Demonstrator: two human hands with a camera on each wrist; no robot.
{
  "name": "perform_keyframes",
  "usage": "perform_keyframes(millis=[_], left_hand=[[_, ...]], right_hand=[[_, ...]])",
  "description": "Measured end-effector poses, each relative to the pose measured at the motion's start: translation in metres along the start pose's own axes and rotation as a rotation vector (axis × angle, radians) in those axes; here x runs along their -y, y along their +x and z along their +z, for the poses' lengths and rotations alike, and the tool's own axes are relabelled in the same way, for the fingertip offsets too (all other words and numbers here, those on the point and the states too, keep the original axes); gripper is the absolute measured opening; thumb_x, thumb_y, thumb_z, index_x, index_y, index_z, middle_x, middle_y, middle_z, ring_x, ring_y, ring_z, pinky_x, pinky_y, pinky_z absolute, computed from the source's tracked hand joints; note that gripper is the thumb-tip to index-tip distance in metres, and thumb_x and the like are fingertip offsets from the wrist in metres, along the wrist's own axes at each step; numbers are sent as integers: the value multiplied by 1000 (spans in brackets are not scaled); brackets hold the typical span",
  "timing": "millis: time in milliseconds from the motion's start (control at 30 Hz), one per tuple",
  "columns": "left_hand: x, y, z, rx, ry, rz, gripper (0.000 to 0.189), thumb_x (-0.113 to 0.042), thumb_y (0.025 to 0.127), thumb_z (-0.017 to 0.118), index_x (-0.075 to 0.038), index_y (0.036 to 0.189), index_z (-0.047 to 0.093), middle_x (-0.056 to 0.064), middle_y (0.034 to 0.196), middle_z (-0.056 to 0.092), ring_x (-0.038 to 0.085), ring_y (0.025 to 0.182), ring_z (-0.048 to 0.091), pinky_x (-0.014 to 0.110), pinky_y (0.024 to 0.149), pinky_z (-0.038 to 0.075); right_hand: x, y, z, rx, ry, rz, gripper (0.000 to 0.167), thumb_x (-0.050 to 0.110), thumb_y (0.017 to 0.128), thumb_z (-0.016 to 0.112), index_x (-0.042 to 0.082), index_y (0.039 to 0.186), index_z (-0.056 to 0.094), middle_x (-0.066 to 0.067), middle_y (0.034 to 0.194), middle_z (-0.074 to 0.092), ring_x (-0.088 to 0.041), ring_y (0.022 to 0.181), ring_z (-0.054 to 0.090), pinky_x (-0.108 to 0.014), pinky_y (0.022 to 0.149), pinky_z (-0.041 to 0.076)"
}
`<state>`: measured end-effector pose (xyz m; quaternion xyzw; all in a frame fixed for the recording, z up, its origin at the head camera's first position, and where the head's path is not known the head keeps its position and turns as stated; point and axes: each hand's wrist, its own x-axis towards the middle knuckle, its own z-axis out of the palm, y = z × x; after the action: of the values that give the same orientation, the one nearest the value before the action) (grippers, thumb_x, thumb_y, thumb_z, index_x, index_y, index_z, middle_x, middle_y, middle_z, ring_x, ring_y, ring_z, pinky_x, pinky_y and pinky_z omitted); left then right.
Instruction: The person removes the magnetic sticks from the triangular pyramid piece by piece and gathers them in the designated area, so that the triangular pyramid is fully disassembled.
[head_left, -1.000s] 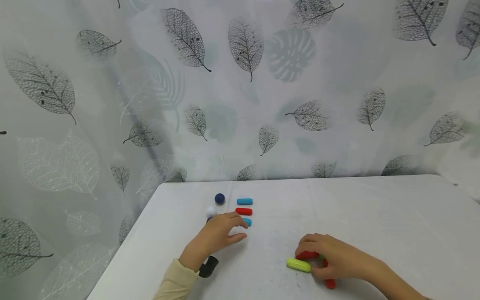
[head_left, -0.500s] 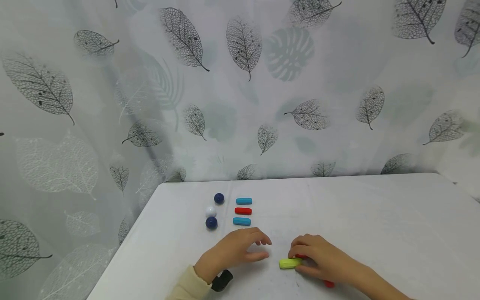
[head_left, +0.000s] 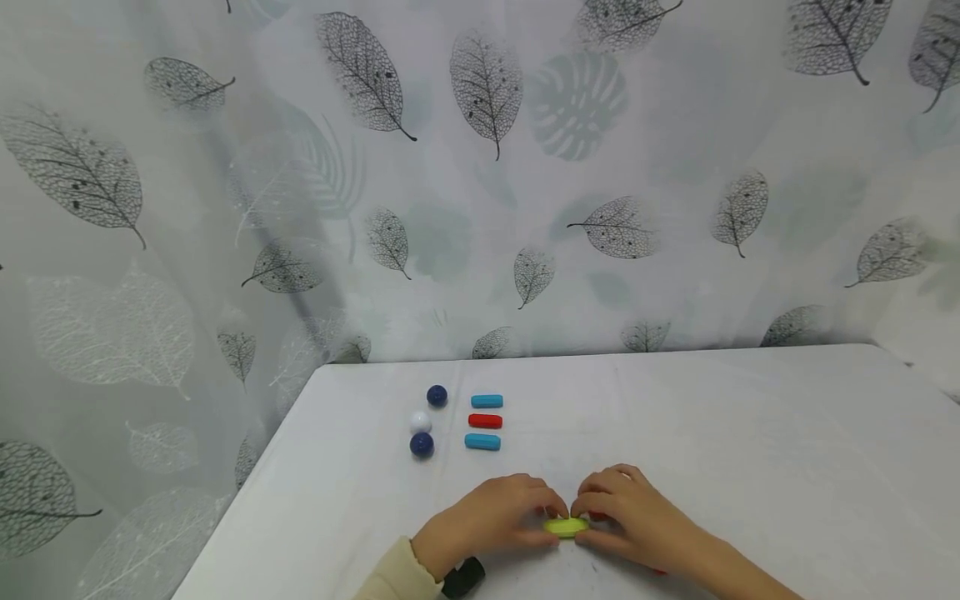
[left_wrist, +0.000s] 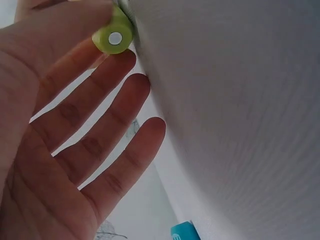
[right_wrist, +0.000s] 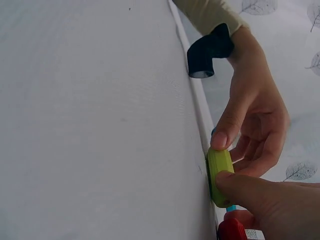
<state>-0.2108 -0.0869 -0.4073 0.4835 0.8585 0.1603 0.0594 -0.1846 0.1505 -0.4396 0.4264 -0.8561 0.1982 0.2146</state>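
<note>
A short yellow-green magnetic building stick (head_left: 566,527) lies between my two hands in the head view. My left hand (head_left: 502,512) pinches its left end between thumb and forefinger, the other fingers spread. On the opposite end, my right hand (head_left: 637,521) pinches it with the thumb on the near side. The left wrist view shows the end of the stick (left_wrist: 115,38) with a pale round disc in it. A red stick (right_wrist: 231,230) sits beside my right fingertips, mostly hidden by that hand from above. Part of another red piece (head_left: 660,572) peeks out below the right palm.
Farther back on the white table (head_left: 712,433) a blue stick (head_left: 487,401), a red stick (head_left: 485,421) and another blue stick (head_left: 482,442) lie in a column. Left of them are two dark blue balls (head_left: 422,444) and a white ball (head_left: 421,422). A leaf-print curtain (head_left: 570,208) hangs behind.
My left hand has come right and toward me from near the blue stick and now grips the yellow-green stick. My right hand has pinched that stick and shifted it left.
</note>
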Motion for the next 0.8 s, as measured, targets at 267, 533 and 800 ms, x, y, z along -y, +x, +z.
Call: perform_keyframes(millis=[267,533,800], left_hand=[[1,-1,-2,5,22,-8,20,-22,89,73,-20,109,70,-14,102,66,-6,91,56,7,84,41],[12,-5,-5,36,-55,-64,21,-21,89,73,-19,110,71,-15,101,66,-6,88,56,9,81,44],[29,-16,-13,-46,-126,-131,19,-17,89,73,-17,108,70,-12,99,66,-2,92,58,16,86,47]], right_hand=[[0,0,-2,25,34,22,17,37,83,77,31,94,65,20,95,55,1,86,49,-36,81,44],[-10,0,-14,136,127,42,15,28,85,76,25,97,68,17,99,58,-2,88,55,-33,74,49],[-18,1,-27,276,176,171,14,24,87,74,23,99,69,16,100,59,-2,87,55,-30,77,52]])
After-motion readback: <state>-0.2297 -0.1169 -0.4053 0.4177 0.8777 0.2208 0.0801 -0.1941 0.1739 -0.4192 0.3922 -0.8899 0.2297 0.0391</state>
